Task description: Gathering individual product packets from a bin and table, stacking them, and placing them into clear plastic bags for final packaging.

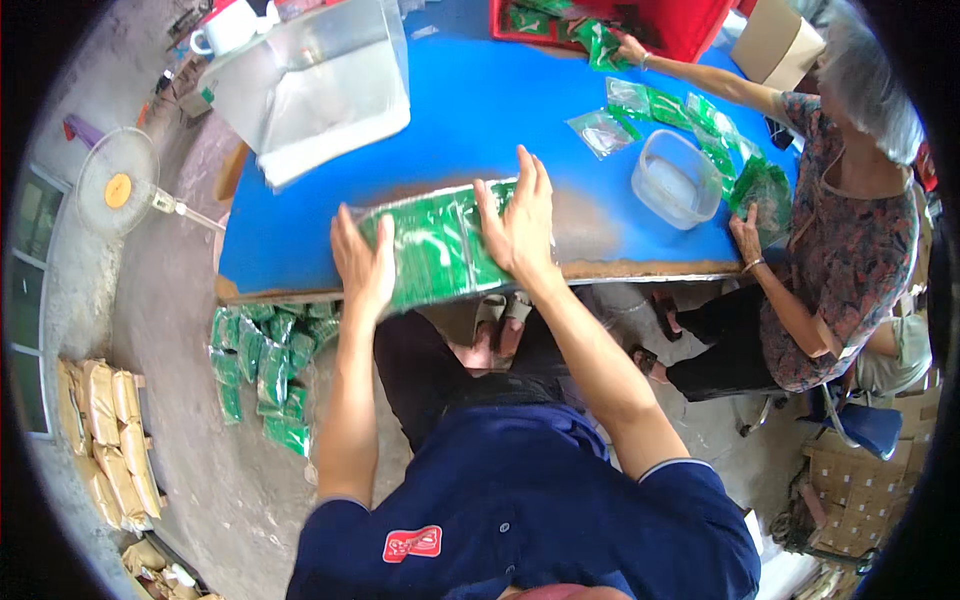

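Note:
A clear plastic bag of green packets (435, 245) is at the near edge of the blue table, reaching a little past it. My left hand (365, 258) presses against its left end, thumb up along the side. On its right end lies my right hand (520, 225), fingers stretched forward over the plastic. Between them the two hands hold the bag. Its underside is hidden.
The blue table (480, 110) carries a clear plastic bin (315, 100), a clear tub (675, 180), loose green packets (670, 108) and a red crate (655, 20). A co-worker (850, 220) sits at right, handling green packets. Green packs (270, 370) lie on the floor; a fan (118, 185) stands left.

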### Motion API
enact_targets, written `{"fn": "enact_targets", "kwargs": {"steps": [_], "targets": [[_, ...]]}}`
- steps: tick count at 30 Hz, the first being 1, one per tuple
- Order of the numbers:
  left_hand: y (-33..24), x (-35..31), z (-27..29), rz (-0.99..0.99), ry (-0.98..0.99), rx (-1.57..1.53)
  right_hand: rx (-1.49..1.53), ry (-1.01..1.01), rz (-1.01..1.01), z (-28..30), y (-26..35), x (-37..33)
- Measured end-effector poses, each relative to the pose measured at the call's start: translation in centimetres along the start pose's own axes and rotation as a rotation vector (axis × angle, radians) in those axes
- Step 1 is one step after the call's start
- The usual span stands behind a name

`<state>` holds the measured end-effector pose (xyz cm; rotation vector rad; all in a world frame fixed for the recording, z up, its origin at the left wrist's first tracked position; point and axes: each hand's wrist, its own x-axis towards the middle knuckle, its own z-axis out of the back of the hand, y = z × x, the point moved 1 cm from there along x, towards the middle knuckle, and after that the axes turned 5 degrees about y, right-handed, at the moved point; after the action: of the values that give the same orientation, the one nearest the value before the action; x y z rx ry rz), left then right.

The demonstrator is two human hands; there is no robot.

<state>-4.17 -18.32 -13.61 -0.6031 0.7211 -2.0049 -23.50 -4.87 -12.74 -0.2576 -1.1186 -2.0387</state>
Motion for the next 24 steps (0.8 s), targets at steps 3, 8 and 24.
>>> {"fn": "enact_targets", "kwargs": {"steps": [3,8,24], "targets": [[-1.4,-4.1,-0.1,0.107,-0.159,-0.154,0.234,0.151,-0.318,0.8,0.8,-0.1],[0.5,-10.8,-3.3,0.218,-0.238,-0.696,0.21,0.456,-0.326,2.0,-0.2,1.5],[17.0,-18.4,2.3,0.645,0.097,-1.7,-0.344,-0.031,0.084,13.6,-9.7,3.2]]}}
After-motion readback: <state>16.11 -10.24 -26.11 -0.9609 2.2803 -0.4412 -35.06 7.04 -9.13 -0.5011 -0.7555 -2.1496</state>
